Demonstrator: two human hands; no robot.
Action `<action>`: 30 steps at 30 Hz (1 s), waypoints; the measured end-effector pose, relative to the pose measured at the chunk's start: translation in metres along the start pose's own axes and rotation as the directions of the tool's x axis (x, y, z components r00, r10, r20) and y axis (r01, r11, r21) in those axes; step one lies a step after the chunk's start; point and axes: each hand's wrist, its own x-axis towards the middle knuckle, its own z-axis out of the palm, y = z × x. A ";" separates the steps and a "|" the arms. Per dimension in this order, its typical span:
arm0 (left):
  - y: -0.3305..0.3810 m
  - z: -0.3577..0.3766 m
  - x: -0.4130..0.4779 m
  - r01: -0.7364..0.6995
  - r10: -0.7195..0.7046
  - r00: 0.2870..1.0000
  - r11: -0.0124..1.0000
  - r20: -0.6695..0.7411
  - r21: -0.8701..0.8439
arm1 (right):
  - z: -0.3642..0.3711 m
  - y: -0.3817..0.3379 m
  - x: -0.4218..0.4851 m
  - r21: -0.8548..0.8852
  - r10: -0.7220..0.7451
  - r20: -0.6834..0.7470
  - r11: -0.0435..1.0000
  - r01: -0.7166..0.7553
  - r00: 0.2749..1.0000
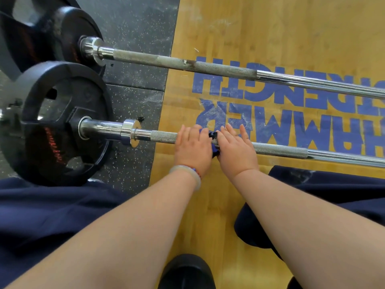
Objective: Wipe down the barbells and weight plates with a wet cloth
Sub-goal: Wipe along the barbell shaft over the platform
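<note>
Left hand (192, 148) and right hand (236, 150) are pressing a blue cloth (214, 145) onto the near barbell (281, 150), fingers (242, 132) lying straight, both grips apart, clamping nothing.

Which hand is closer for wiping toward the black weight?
Left, probably. The left hand lies on the near barbell between the cloth and the weight plate; the right hand is beyond the cloth.

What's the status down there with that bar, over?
Left hand and right hand side by side, fingers straight, pressing blue cloth on near barbell. Far barbell lies apart, no hand on it. Nothing in the way.
</note>
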 end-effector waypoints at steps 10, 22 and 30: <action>-0.049 0.004 -0.004 0.319 -0.324 0.935 0.946 -0.145 -0.055 | -0.001 -0.003 0.000 0.016 0.016 0.044 1.000 -0.016 0.999; -0.052 -0.003 0.001 -0.046 0.046 0.999 0.998 -0.001 0.050 | 0.001 -0.001 0.003 0.057 -0.003 -0.035 0.998 0.005 0.999; -0.035 -0.003 -0.003 0.109 -0.106 0.993 0.992 -0.054 0.058 | 0.007 -0.007 0.005 0.103 0.087 -0.139 0.992 -0.073 0.986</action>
